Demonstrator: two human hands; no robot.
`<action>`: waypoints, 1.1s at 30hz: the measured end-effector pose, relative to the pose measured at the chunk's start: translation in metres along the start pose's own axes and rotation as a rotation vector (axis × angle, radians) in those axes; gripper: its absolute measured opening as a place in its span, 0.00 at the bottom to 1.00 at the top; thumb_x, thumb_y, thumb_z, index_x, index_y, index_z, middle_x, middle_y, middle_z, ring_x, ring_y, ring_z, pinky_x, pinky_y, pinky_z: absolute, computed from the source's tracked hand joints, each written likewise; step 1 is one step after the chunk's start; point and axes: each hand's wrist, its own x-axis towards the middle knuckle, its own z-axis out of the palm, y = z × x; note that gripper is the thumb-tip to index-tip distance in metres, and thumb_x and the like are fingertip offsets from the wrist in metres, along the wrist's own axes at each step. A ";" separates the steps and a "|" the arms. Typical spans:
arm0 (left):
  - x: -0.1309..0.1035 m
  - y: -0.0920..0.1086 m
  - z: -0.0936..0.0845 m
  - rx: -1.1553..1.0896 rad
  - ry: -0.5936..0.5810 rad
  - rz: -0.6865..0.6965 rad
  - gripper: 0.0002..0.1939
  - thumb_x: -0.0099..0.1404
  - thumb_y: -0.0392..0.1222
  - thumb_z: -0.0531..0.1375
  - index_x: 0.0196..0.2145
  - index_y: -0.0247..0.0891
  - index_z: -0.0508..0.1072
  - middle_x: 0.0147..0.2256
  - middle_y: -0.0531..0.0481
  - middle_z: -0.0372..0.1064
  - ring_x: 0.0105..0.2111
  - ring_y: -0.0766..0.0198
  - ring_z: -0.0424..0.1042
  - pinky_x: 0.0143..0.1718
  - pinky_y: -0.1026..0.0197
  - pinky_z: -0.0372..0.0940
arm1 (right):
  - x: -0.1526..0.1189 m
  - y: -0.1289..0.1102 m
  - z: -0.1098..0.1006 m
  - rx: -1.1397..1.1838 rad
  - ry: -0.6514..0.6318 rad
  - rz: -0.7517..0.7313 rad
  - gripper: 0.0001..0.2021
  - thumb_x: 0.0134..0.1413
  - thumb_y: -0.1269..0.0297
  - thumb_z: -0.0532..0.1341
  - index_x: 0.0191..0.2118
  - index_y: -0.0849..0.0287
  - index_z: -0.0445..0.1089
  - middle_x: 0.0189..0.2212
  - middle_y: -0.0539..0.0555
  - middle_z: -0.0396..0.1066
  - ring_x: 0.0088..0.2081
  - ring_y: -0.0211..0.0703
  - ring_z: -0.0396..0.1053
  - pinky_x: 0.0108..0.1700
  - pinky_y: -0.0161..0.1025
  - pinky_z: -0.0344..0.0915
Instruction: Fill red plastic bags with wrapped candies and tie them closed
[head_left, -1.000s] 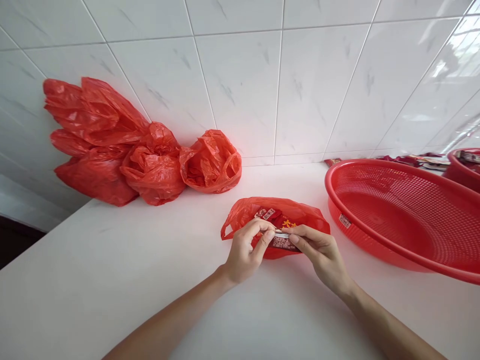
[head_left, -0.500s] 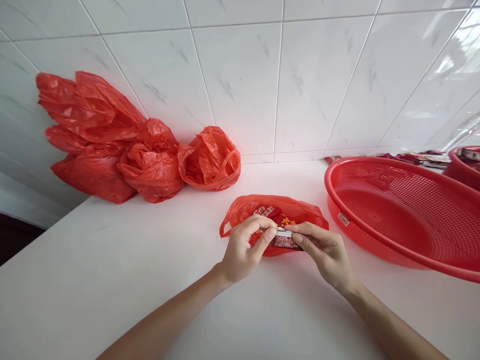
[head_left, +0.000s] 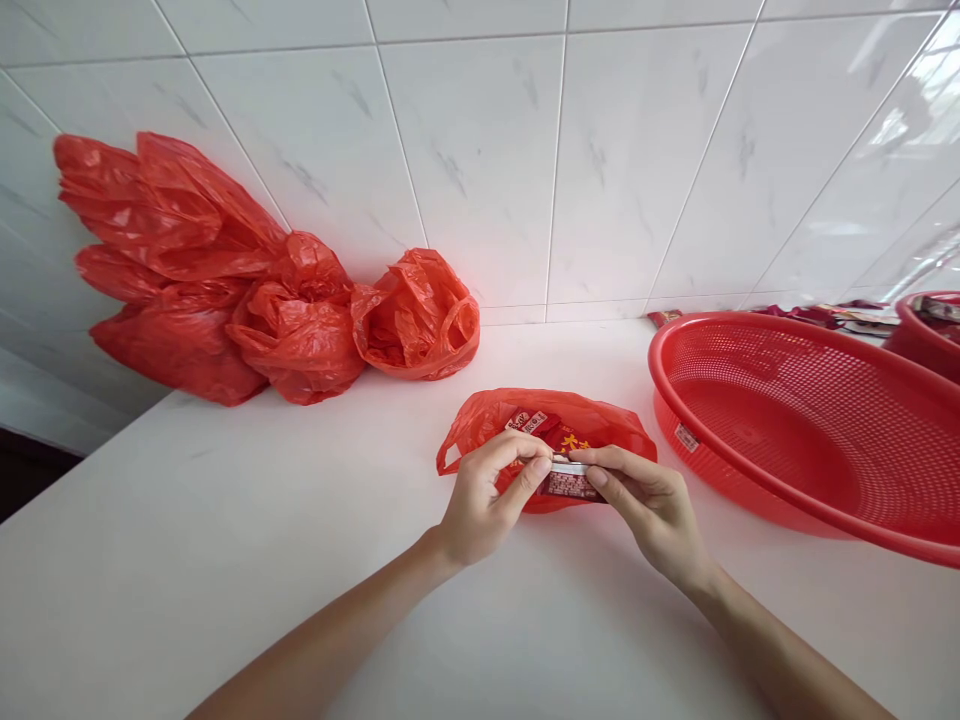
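Hands (head_left: pixel 480 505) (head_left: pixel 660 515) barely shifted; dark packet (head_left: pixel 568 485) pinched between fingertips.

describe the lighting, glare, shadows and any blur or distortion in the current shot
Head view: pale daylight glare on the tiles at upper right; head view: faint, soft-edged shadows on the table near the hands; head view: basket looks stretched toward the right edge; head view: hands look fairly sharp, but the small print on the packet is unreadable.
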 end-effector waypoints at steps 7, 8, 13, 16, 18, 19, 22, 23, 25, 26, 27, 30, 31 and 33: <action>0.000 0.001 -0.001 -0.002 -0.022 -0.028 0.07 0.71 0.41 0.59 0.36 0.38 0.76 0.36 0.48 0.74 0.38 0.61 0.73 0.42 0.60 0.69 | -0.001 0.002 0.000 -0.002 0.000 -0.020 0.09 0.62 0.63 0.64 0.45 0.49 0.80 0.38 0.53 0.81 0.39 0.45 0.78 0.43 0.41 0.78; 0.000 0.001 -0.001 0.000 -0.023 -0.034 0.07 0.71 0.41 0.59 0.36 0.39 0.76 0.35 0.48 0.74 0.37 0.61 0.73 0.41 0.60 0.69 | -0.001 0.002 0.000 0.003 0.002 -0.017 0.08 0.62 0.63 0.64 0.45 0.49 0.80 0.38 0.53 0.81 0.39 0.45 0.79 0.43 0.41 0.78; 0.001 0.002 -0.001 0.002 -0.036 -0.081 0.08 0.70 0.43 0.58 0.36 0.39 0.76 0.34 0.49 0.75 0.36 0.61 0.74 0.41 0.61 0.69 | 0.001 0.001 0.000 -0.011 0.008 -0.005 0.09 0.62 0.59 0.65 0.45 0.50 0.80 0.38 0.54 0.81 0.39 0.47 0.79 0.43 0.43 0.79; 0.001 0.001 0.000 -0.006 -0.035 -0.108 0.08 0.70 0.44 0.59 0.37 0.39 0.76 0.35 0.48 0.77 0.37 0.60 0.74 0.42 0.60 0.70 | 0.001 0.001 0.000 -0.022 0.017 -0.002 0.09 0.62 0.58 0.65 0.44 0.50 0.80 0.38 0.54 0.81 0.40 0.48 0.79 0.44 0.44 0.79; 0.000 0.000 0.001 -0.018 -0.025 -0.110 0.07 0.68 0.44 0.61 0.38 0.39 0.77 0.37 0.48 0.77 0.38 0.60 0.75 0.43 0.60 0.71 | 0.001 0.001 0.000 -0.020 0.019 0.004 0.10 0.62 0.57 0.65 0.45 0.50 0.80 0.38 0.55 0.81 0.40 0.49 0.79 0.45 0.45 0.79; 0.000 -0.001 0.001 -0.026 -0.020 -0.108 0.07 0.68 0.44 0.61 0.38 0.39 0.77 0.37 0.48 0.77 0.38 0.60 0.75 0.44 0.60 0.71 | 0.000 0.002 0.000 -0.017 0.020 0.007 0.10 0.62 0.57 0.65 0.45 0.50 0.80 0.38 0.55 0.81 0.40 0.49 0.79 0.45 0.46 0.79; -0.002 -0.002 0.002 -0.046 -0.018 -0.108 0.06 0.67 0.43 0.62 0.39 0.39 0.77 0.37 0.49 0.77 0.38 0.61 0.75 0.44 0.60 0.71 | 0.000 0.002 0.000 -0.005 0.017 0.008 0.09 0.62 0.58 0.65 0.45 0.50 0.80 0.38 0.54 0.81 0.40 0.49 0.79 0.45 0.46 0.79; -0.002 -0.002 0.002 -0.052 -0.019 -0.113 0.06 0.67 0.43 0.62 0.39 0.39 0.77 0.37 0.49 0.77 0.38 0.61 0.75 0.44 0.60 0.71 | 0.000 0.002 0.000 -0.001 0.016 0.007 0.09 0.62 0.58 0.65 0.45 0.49 0.80 0.38 0.54 0.81 0.40 0.48 0.79 0.45 0.46 0.79; -0.002 -0.002 0.002 -0.064 -0.020 -0.123 0.06 0.67 0.43 0.63 0.39 0.39 0.77 0.37 0.48 0.77 0.38 0.61 0.75 0.43 0.60 0.72 | 0.000 0.003 0.000 0.007 0.013 0.001 0.09 0.62 0.59 0.64 0.45 0.49 0.80 0.39 0.54 0.81 0.40 0.48 0.79 0.46 0.46 0.79; -0.002 -0.001 0.002 -0.070 -0.020 -0.129 0.06 0.67 0.43 0.63 0.39 0.39 0.76 0.37 0.48 0.77 0.38 0.61 0.75 0.43 0.60 0.72 | 0.000 0.003 0.000 0.007 0.012 -0.003 0.09 0.62 0.60 0.64 0.45 0.49 0.80 0.39 0.54 0.81 0.40 0.47 0.79 0.46 0.46 0.79; -0.002 -0.001 0.002 -0.076 -0.020 -0.135 0.06 0.66 0.43 0.63 0.39 0.39 0.76 0.37 0.48 0.77 0.37 0.61 0.75 0.43 0.60 0.72 | 0.000 0.003 0.000 0.005 0.013 -0.006 0.09 0.63 0.60 0.64 0.45 0.49 0.80 0.39 0.54 0.81 0.40 0.47 0.79 0.46 0.46 0.79; -0.002 -0.001 0.003 -0.093 -0.020 -0.148 0.06 0.66 0.42 0.64 0.38 0.38 0.76 0.36 0.49 0.77 0.36 0.62 0.75 0.42 0.61 0.72 | 0.000 0.004 0.000 -0.016 0.018 -0.014 0.09 0.63 0.60 0.64 0.45 0.50 0.80 0.40 0.54 0.81 0.40 0.48 0.79 0.45 0.46 0.79; -0.002 -0.002 0.003 -0.097 -0.020 -0.151 0.06 0.65 0.42 0.64 0.38 0.38 0.76 0.36 0.49 0.77 0.36 0.62 0.75 0.42 0.61 0.72 | 0.000 0.004 -0.001 -0.025 0.020 -0.016 0.09 0.63 0.60 0.64 0.45 0.50 0.80 0.39 0.54 0.81 0.40 0.48 0.79 0.45 0.46 0.79; -0.002 -0.002 0.004 -0.105 -0.020 -0.155 0.06 0.66 0.42 0.64 0.38 0.39 0.77 0.36 0.49 0.78 0.37 0.62 0.75 0.42 0.61 0.71 | -0.001 0.005 -0.001 -0.036 0.020 -0.020 0.09 0.63 0.61 0.64 0.45 0.50 0.80 0.39 0.54 0.81 0.40 0.48 0.79 0.45 0.45 0.79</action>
